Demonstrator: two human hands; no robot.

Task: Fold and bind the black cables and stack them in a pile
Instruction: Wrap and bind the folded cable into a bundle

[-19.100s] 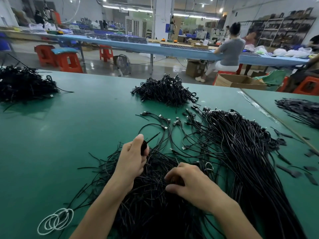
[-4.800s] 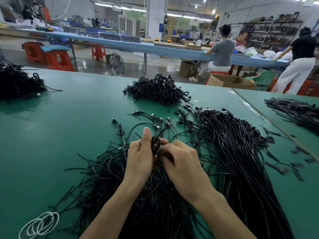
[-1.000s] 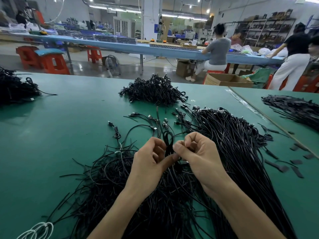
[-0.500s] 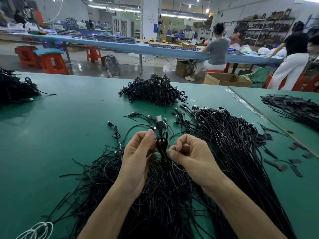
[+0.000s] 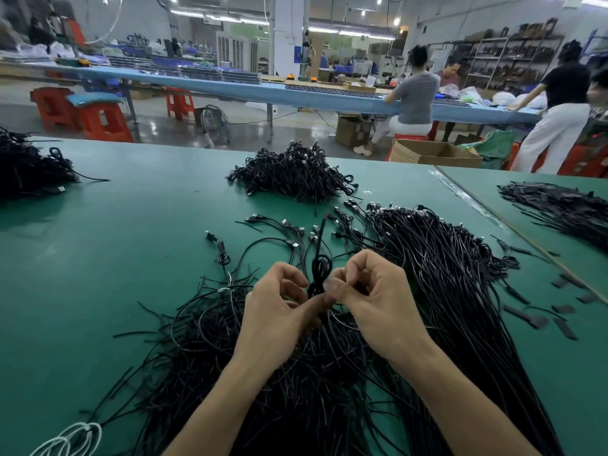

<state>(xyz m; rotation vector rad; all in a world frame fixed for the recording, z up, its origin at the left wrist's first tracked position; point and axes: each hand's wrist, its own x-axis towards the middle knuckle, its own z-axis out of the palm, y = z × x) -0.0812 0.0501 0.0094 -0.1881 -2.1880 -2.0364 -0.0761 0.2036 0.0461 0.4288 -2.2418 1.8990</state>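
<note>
A folded black cable stands upright between my hands, its plug end pointing away from me. My left hand pinches its lower part with thumb and fingers. My right hand pinches the same spot from the right side. Under my wrists spreads a big heap of loose black cables and ties. A long bundle of straight cables lies to the right. Farther away sits a pile of bound cables. One small bound cable lies alone to the left.
The green table carries another black pile at far left and a white cable coil at the near left edge. Black tie strips lie scattered right. A second table holds more strips. People work at a blue bench behind.
The cable's plug end swung upward and away between my hands. My fingers closed tighter round the cable's lower part, and both hands shifted slightly.
</note>
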